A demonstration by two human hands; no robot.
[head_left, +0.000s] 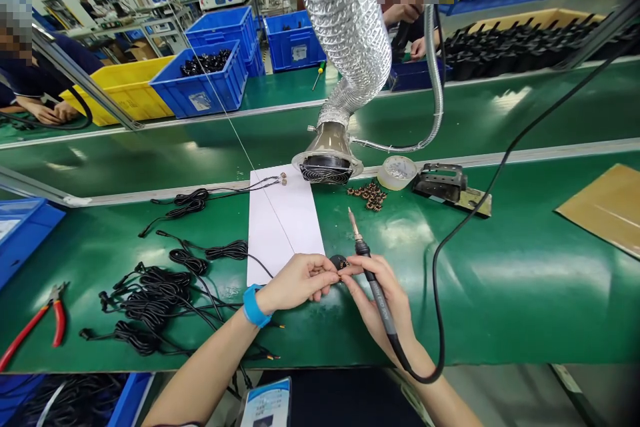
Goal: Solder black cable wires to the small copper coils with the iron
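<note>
My left hand [307,277], with a blue wristband [257,305], is closed in a pinch in front of me. Its fingertips meet those of my right hand [385,290] beside a small dark round piece [339,261]. What exactly the left fingers grip is hidden. A soldering iron [377,290] lies in my right hand, tip pointing up and away, while thumb and forefinger pinch at something tiny. One black cable [260,262] runs behind my left hand. Thin wire [250,160] hangs from above down to that hand.
White paper [280,220] bears two small metal parts on cables. Coiled black cables [155,297] and red-handled pliers [57,313] lie left. Above hangs a fume duct [345,33]. Brass parts [370,195], a round tub [397,173] and an iron stand [450,187] sit behind. Co-workers' hands show across the bench.
</note>
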